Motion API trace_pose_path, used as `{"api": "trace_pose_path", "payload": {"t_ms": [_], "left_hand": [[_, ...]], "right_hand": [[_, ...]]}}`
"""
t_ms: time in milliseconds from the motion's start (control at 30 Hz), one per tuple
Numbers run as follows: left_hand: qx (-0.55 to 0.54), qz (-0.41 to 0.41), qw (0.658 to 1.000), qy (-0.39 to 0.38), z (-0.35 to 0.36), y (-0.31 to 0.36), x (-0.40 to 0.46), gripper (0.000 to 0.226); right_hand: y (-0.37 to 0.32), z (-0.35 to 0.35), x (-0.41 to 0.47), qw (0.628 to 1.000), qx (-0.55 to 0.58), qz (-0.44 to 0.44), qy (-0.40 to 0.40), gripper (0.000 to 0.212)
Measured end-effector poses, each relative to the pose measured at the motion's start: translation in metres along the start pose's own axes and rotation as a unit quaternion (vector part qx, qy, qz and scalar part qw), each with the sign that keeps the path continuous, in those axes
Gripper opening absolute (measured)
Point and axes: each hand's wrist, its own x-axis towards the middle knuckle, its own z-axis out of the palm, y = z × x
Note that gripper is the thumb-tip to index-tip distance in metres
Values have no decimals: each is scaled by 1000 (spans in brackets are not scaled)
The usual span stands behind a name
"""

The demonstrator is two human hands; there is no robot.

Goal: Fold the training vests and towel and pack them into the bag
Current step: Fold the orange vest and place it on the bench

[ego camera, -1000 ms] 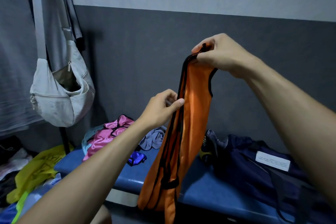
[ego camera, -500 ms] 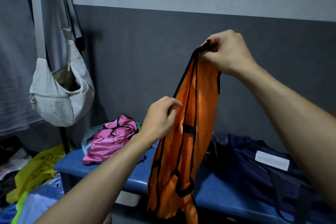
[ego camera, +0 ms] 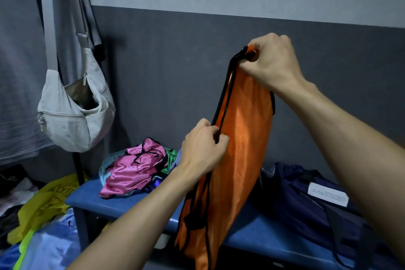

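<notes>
Glossy orange mesh vest; shiny pink satin vest.

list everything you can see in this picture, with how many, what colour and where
vest: 1, orange with black trim, held up over the bench
vests: a heap, count unclear, pink and green showing, on the bench's left end
bench: 1, blue, along the wall
bag: 1, dark navy with a white label, on the bench's right end
sling bag: 1, light grey, hanging at left
clothes: a pile, yellow and blue, lower left
left hand: 1, pinching the vest's black edge midway
right hand: 1, gripping the vest's top
</notes>
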Motion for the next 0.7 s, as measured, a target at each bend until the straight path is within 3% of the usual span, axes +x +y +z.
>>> {"api": "trace_pose_path", "payload": {"t_ms": [167, 367, 533, 700], "left_hand": [[23, 96, 994, -57, -6, -26, -4, 44], [17, 156, 982, -103, -11, -70, -6, 48], [50, 146, 976, -150, -10, -111, -12, 33], [73, 95, 968, -221, -7, -156, -17, 31]], "right_hand": [[10, 1, -5, 1000, 13, 19, -4, 19], [22, 7, -13, 998, 43, 46, 25, 16], [42, 10, -21, 989, 76, 96, 76, 16], [77, 20, -32, 976, 97, 182, 68, 18]]}}
